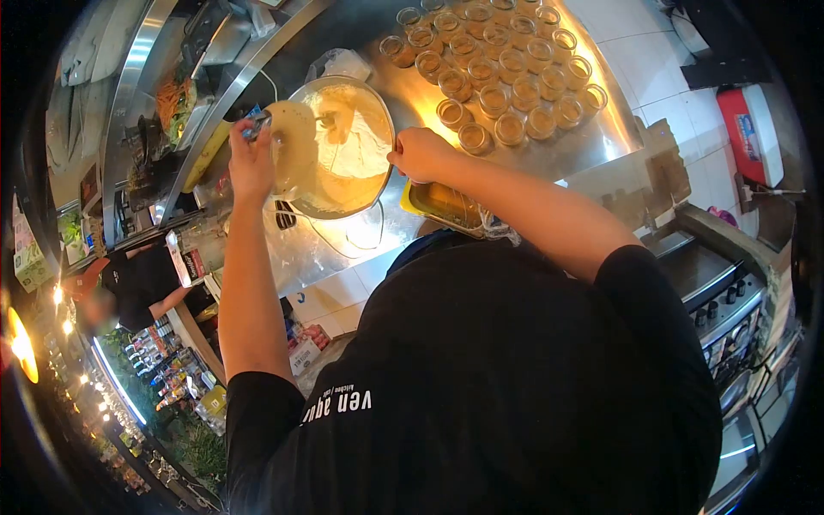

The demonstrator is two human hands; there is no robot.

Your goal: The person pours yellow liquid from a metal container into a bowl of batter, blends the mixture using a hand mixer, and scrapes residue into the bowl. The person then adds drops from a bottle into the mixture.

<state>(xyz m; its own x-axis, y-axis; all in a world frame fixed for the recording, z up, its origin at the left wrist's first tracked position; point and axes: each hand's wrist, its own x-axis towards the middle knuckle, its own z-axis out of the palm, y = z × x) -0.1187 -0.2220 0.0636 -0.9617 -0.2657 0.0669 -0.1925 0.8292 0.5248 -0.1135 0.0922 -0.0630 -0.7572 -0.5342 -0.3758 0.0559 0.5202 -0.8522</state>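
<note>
A large round bowl [363, 184] stands on the steel counter, with a pale, creamy mixture [356, 129] inside. My left hand [251, 163] is raised at the bowl's left side, fingers closed around a shiny grip. Next to those fingers is a round beige vessel [293, 133], which seems to be a pan tilted over the bowl; its exact kind is unclear. My right hand [422, 155] is closed at the bowl's right rim, thumb and fingers pinched against the edge. Just below it sits a yellow-edged tray [446, 206], partly hidden by my forearm.
Several open glass jars [511, 60] stand in rows at the counter's right. A clear plastic bag [343, 64] lies behind the bowl. Shredded vegetables [174, 107] sit in a station at left. Another person [137, 287] stands farther left. A red cooler [745, 133] is at far right.
</note>
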